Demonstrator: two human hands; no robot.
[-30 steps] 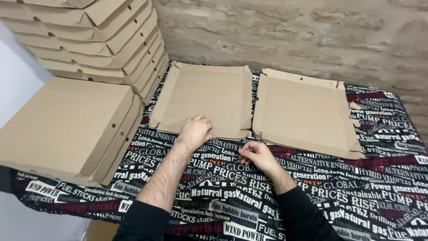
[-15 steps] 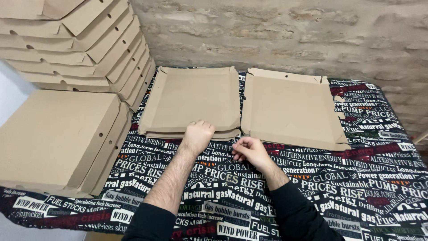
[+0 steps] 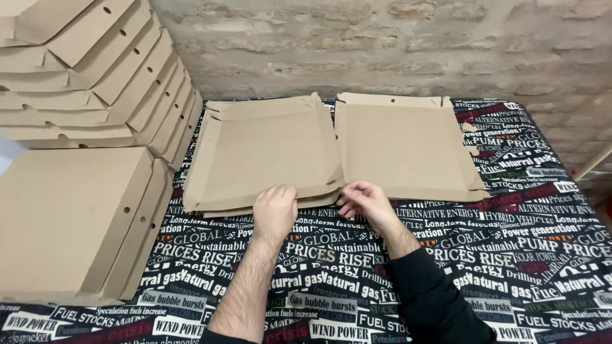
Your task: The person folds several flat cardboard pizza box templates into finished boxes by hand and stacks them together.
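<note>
1. My left hand [image 3: 275, 210] lies knuckles up, fingers curled together over the near edge of the flat cardboard box blank [image 3: 268, 153], gripping it.
2. My right hand [image 3: 363, 200], at its three o'clock, has fingers loosely bent, tips touching the blank's near edge by the centre fold.
3. The blank lies unfolded at twelve o'clock on the printed tablecloth [image 3: 510, 255].
4. My fingertips are tucked under; the stack of folded boxes [image 3: 95, 83] at ten o'clock is cut off.

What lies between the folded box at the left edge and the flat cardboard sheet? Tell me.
In the head view, only bare printed tablecloth separates the folded box from the flat cardboard sheet.
</note>
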